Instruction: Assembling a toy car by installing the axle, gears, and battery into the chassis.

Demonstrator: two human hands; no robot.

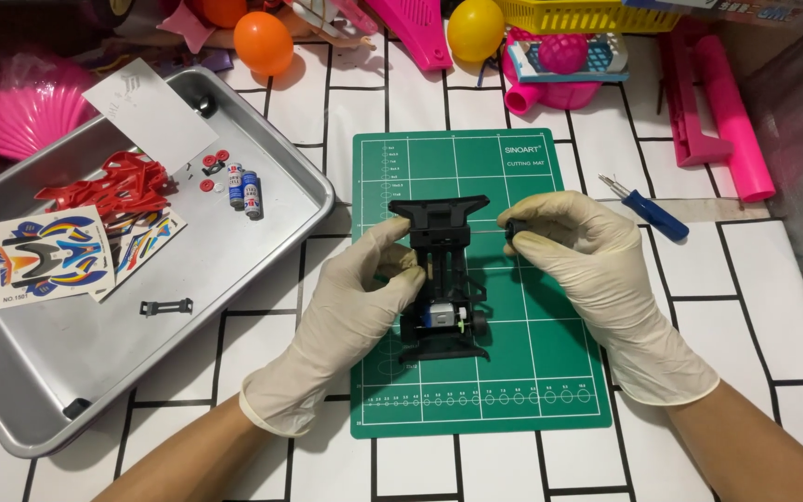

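Note:
A black toy car chassis point(442, 279) with a small silver and blue motor lies on a green cutting mat point(532, 353). My left hand point(364, 297), in a pale glove, holds the chassis by its left side near the front. My right hand point(578, 251), also gloved, pinches a small black wheel point(516, 229) on a thin axle that runs into the chassis front from the right.
A metal tray point(262, 242) at left holds sticker sheets point(44, 253), red plastic parts point(113, 186), two small batteries point(244, 189), a black clip and a white card. A blue-handled screwdriver point(648, 209) lies right of the mat. Pink toys and orange and yellow balls crowd the far edge.

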